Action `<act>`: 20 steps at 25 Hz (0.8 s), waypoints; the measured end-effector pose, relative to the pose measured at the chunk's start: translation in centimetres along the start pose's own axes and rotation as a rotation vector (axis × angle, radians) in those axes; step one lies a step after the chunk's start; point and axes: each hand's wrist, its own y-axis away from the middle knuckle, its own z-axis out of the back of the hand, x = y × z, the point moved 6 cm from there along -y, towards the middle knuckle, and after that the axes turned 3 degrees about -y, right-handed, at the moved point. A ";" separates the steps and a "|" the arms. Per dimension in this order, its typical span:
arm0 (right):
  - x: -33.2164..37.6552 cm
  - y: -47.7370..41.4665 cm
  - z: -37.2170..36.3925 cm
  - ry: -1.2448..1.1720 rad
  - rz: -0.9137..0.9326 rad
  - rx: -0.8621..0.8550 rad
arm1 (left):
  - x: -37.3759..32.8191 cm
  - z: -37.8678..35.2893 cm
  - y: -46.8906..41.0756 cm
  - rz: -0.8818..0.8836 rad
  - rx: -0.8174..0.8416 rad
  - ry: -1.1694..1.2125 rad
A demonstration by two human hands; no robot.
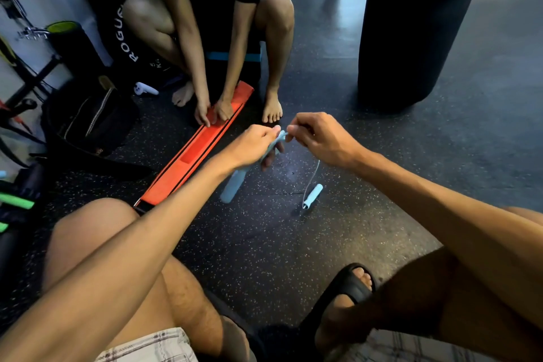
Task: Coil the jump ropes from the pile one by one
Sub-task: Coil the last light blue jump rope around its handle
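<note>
Both hands are raised above the speckled floor [264,244]. Left hand [255,142] grips a bundle of light blue jump rope [277,141], one handle [233,186] hanging below it. Right hand [318,138] pinches the cord; its free end drops to the second handle [313,195], resting on the floor.

Bare forearms, plaid shorts [152,347], black slide sandal [349,288], seemingly rubber
</note>
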 end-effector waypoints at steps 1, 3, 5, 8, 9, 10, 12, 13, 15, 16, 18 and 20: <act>-0.1 -0.1 0.3 0.007 0.002 -0.024 | 0.0 -0.7 0.2 0.028 0.082 0.095; -0.5 -0.2 0.7 -0.017 -0.010 -0.065 | -0.1 -1.5 0.4 0.056 0.191 0.234; -1.0 -0.3 0.8 -0.068 -0.043 -0.100 | -0.4 -1.7 0.7 0.081 0.271 0.373; -1.5 -0.5 0.6 -0.173 -0.104 -0.115 | -1.4 -1.8 1.2 0.106 0.407 0.626; -1.6 -0.6 0.5 -0.233 -0.132 -0.117 | -1.9 -1.7 1.4 0.103 0.435 0.704; -1.8 -0.6 0.4 -0.303 -0.166 -0.122 | -2.2 -1.5 1.5 0.098 0.436 0.776; -2.4 -0.4 -0.2 -0.450 -0.250 -0.110 | -2.6 -0.7 1.3 0.076 0.374 0.905; -2.6 -0.1 -0.6 -0.515 -0.293 -0.082 | -2.7 -0.3 1.1 0.058 0.324 0.972; -3.2 0.4 -1.6 -0.569 -0.369 0.000 | -2.8 0.6 0.7 0.023 0.217 1.112; -3.4 0.7 -2.1 -0.565 -0.400 0.046 | -2.7 1.0 0.6 0.009 0.165 1.179; -3.6 1.2 -3.0 -0.562 -0.456 0.126 | -2.4 1.7 0.3 -0.002 0.049 1.272; -3.7 1.8 -3.8 -0.557 -0.504 0.218 | -1.8 2.3 -0.1 0.007 -0.088 1.297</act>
